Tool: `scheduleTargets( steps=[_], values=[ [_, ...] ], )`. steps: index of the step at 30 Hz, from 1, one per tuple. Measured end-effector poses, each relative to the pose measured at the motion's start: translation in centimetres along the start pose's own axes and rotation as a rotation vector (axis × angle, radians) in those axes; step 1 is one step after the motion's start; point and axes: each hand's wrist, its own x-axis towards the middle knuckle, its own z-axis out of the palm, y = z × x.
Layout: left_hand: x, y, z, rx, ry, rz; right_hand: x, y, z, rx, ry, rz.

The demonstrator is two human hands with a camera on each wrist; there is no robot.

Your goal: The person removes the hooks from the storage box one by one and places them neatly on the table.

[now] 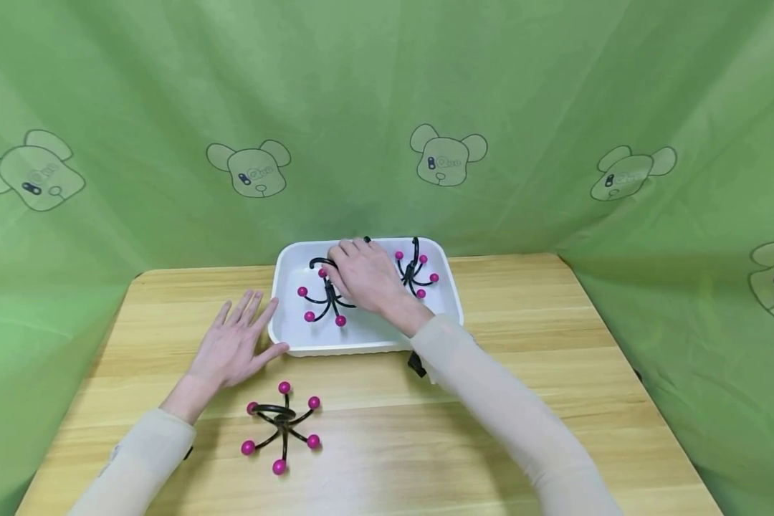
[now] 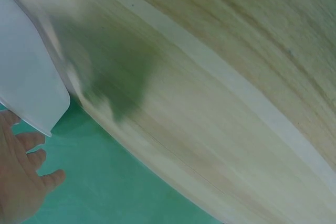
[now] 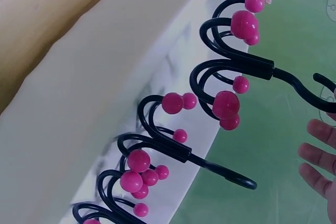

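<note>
My right hand (image 1: 365,276) grips the hooked top of a black multi-arm hanging hook (image 1: 330,295) with pink ball tips. That hook stands over the left part of the white tray (image 1: 345,350); its curved top reaches my fingers in the right wrist view (image 3: 320,156). Another such hook (image 1: 411,274) sits in the tray's right part, and a third lies mostly hidden beneath the right hand. My left hand (image 1: 231,347) is spread flat, fingertips beside the tray's left wall and thumb at its front-left corner. A further hook (image 1: 282,421) lies on the table nearer me.
The wooden table (image 1: 555,401) carries the tray near its back edge. A green curtain (image 1: 361,86) with printed bear heads rises behind the table and along its sides. A small black object (image 1: 416,364) shows under the right sleeve, in front of the tray.
</note>
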Motion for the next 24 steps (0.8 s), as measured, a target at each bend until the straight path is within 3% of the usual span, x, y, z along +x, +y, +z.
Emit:
scheduleTargets(
  steps=[24],
  values=[
    [0.1,-0.1,0.2,0.023,0.017,0.004,-2.8,0.0,-3.0,-0.004,0.254,-0.066]
  ],
)
